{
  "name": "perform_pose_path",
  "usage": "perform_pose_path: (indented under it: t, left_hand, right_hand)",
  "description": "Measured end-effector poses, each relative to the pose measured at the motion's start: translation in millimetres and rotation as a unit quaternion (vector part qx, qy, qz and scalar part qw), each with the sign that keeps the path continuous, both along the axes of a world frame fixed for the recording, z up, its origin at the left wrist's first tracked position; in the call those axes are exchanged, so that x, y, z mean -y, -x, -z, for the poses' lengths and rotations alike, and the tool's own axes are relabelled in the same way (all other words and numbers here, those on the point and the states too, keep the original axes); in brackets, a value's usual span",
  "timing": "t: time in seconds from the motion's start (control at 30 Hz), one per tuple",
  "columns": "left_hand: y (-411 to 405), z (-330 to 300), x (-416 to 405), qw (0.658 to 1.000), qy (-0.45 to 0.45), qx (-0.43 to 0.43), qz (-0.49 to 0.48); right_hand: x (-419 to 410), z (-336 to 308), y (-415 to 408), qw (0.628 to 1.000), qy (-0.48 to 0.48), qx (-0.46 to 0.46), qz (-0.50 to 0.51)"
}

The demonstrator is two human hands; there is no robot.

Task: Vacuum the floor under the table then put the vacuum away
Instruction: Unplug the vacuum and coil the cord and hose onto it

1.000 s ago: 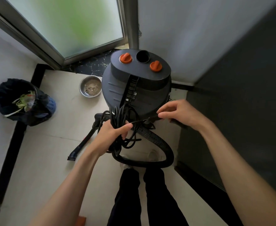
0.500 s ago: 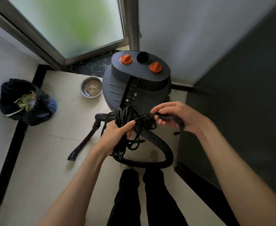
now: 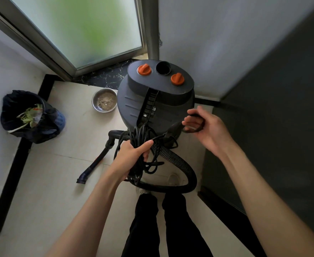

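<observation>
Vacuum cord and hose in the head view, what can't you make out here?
- Plug end of the cord: buried in the bundle in the left hand.
- Strap in the right hand: blurred.
- Label on the vacuum: too small.
- Hose joint: behind the cord.

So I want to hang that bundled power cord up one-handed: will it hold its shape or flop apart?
Likely floppy: the power cord sags in uneven loops below the left hand, with stray loops sticking out. Probably light, since one grip carries the bundle. It may unravel, as the right hand holds a separate black loop off to the side.
</observation>
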State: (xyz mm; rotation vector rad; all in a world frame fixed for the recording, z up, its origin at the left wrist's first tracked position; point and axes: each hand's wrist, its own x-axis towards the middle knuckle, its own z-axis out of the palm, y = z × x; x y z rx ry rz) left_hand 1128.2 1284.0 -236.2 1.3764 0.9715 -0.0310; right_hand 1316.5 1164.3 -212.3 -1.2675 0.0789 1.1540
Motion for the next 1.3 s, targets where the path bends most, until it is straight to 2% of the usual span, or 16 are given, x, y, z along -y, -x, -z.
perform_pose_path:
  t: [0.07, 0.13, 0.33, 0.4, 0.43, 0.5, 0.57, 0.63, 0.73, 0.8, 0.87, 0.93, 1.03, 1.1, 1.2, 1.3]
  left_hand:
    - [0, 0, 1, 1.0, 0.003, -0.004, -0.003]
    - [1, 0, 2, 1.0, 0.009, -0.007, -0.014]
    - [2, -1, 3, 1.0, 0.007, -0.009, -0.021]
    - [3, -3, 4, 1.0, 0.002, -0.014, -0.012]
    - [4, -3, 5, 1.0, 0.0, -0.016, -0.009]
    - [4, -4, 7, 1.0, 0.0, -0.018, -0.006]
    - [4, -4, 8, 1.0, 0.001, -0.018, -0.006]
    - [3, -5, 10, 1.0, 0.002, -0.016, 0.0]
    - [0, -7, 13, 1.0, 0.008, -0.007, 0.012]
    - [-1, -8, 15, 1.0, 0.01, -0.003, 0.014]
    - [-1, -9, 17, 1.0, 0.01, -0.005, 0.016]
    - [1, -8, 19, 1.0, 0.013, -0.008, 0.014]
    - [3, -10, 21, 1.0, 0.009, -0.017, 0.005]
    - [4, -11, 21, 1.0, -0.003, -0.02, 0.004]
    - [4, -12, 20, 0.999, -0.032, -0.032, 0.024]
    - [3, -10, 19, 0.994, -0.061, -0.066, 0.059]
  right_hand:
    - [0, 2, 2, 0.97, 0.116, 0.207, -0.058]
    - [1, 4, 2, 0.924, 0.169, 0.326, -0.106]
    - [7, 6, -2, 0.838, 0.246, 0.453, -0.18]
    - [9, 6, -4, 0.804, 0.245, 0.511, -0.18]
    - [8, 6, -5, 0.804, 0.232, 0.522, -0.165]
    - [6, 5, -5, 0.857, 0.19, 0.472, -0.084]
    - [0, 0, -2, 0.936, 0.135, 0.323, 0.015]
    - [-7, -2, 3, 0.985, 0.055, 0.138, 0.085]
    - [-16, -4, 8, 0.981, -0.042, -0.088, 0.167]
    - [-22, -4, 14, 0.963, -0.051, -0.166, 0.207]
    - [-26, 1, 23, 0.971, -0.007, -0.13, 0.199]
    - [-27, 5, 30, 0.991, 0.073, 0.014, 0.112]
    - [-23, 8, 39, 0.955, 0.17, 0.234, -0.069]
    - [-18, 10, 44, 0.937, 0.2, 0.243, -0.153]
    - [-13, 13, 48, 0.946, 0.193, 0.168, -0.201]
    - [-18, 15, 52, 0.933, 0.198, 0.216, -0.21]
